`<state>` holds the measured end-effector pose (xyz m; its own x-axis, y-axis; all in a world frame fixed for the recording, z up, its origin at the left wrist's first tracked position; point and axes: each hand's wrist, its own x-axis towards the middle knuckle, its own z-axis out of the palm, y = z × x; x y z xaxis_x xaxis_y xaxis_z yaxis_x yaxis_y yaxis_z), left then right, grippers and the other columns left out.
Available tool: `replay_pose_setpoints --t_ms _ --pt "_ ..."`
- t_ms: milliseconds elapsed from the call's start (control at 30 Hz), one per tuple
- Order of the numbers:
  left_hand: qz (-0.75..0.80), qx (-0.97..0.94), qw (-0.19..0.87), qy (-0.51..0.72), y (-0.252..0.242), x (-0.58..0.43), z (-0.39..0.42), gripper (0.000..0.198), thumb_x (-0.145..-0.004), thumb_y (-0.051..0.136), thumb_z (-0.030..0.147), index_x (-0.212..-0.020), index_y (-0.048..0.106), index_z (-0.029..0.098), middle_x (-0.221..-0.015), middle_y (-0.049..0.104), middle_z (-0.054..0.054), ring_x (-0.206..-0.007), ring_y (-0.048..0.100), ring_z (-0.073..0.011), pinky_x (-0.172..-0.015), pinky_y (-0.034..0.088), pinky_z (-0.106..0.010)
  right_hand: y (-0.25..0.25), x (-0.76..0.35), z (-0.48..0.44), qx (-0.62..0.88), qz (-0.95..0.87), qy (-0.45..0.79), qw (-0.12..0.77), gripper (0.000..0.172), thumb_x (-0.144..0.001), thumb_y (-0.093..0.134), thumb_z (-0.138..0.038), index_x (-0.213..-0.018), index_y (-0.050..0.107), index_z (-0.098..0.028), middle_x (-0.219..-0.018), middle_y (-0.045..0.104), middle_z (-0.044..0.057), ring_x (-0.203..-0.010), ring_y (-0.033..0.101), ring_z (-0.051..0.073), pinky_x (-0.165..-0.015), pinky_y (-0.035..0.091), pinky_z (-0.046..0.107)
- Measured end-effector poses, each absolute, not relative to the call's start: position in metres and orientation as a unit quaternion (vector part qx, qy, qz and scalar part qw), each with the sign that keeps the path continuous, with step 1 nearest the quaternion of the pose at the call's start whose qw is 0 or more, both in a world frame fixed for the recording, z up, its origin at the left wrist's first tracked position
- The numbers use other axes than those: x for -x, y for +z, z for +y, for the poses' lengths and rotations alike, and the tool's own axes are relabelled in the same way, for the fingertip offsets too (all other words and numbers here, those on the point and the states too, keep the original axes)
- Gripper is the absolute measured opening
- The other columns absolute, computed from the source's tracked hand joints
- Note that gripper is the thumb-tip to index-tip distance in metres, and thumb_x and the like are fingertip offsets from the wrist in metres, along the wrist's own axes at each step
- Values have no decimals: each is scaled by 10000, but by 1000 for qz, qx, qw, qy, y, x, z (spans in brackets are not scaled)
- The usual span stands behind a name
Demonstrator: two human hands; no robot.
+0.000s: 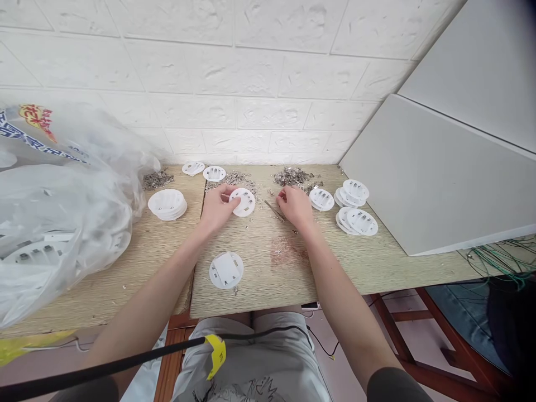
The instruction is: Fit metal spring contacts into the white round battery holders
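Observation:
My left hand (218,206) holds a white round disc (243,202) by its left edge, thumb on top; small metal pieces sit in the disc. To the right, my right hand (293,204) is closed near the tabletop, its fingertips curled together; whatever they pinch is too small to make out. A thin metal tool (274,211) lies just left of my right fingers. Behind my hands are two heaps of small metal parts, one heap (292,176) behind the right hand and another heap (237,178) behind the left. Nearer me, another disc (226,270) lies flat on the wooden table (255,290).
A stack of plain discs (167,204) stands left of my left hand, beside a large plastic bag (67,206). Several discs with metal parts (355,191) are piled at right, before a grey panel (444,173). A black cable (138,360) crosses low in front.

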<state>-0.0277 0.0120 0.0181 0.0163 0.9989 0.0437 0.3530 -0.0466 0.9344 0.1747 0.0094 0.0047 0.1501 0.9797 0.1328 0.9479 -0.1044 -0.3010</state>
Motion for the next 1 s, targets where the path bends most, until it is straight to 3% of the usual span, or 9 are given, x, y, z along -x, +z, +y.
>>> replay_pose_setpoints --t_ms 100,233,567,767,1000 --pt "548 -520 486 439 19 26 12 143 -736 649 132 -867 615 179 -872 673 -40 -725 625 -177 -681 525 -341 5 -175 11 728 -649 49 216 161 -901 498 -182 -917 655 -150 -1005 697 112 -877 627 228 -732 419 306" --pt "527 -478 535 457 16 25 14 205 -696 671 101 -836 542 176 -843 667 -28 -700 628 -154 -640 519 -298 4 -175 13 693 -654 72 293 124 -854 527 -198 -834 643 -157 -852 705 72 -743 607 190 -717 419 297" --pt "507 -432 605 436 10 20 13 308 -658 659 -24 -830 496 171 -762 677 -20 -735 676 -178 -776 579 -388 5 -159 9 546 -673 220 448 171 -828 614 -283 -923 696 -168 -764 671 20 -673 547 136 -662 421 259" --pt "513 -428 602 437 8 19 13 318 -666 671 -32 -856 506 163 -743 678 -17 -726 682 -175 -804 580 -399 -2 -153 11 514 -650 258 497 246 -820 594 -272 -996 728 -163 -829 688 31 -694 527 133 -661 419 266" --pt "490 -439 610 442 6 21 13 329 -687 729 70 -885 490 180 -772 696 -25 -736 682 -165 -782 562 -358 3 -152 9 507 -650 276 494 222 -808 599 -286 -938 739 -173 -794 676 22 -690 520 135 -627 399 260"
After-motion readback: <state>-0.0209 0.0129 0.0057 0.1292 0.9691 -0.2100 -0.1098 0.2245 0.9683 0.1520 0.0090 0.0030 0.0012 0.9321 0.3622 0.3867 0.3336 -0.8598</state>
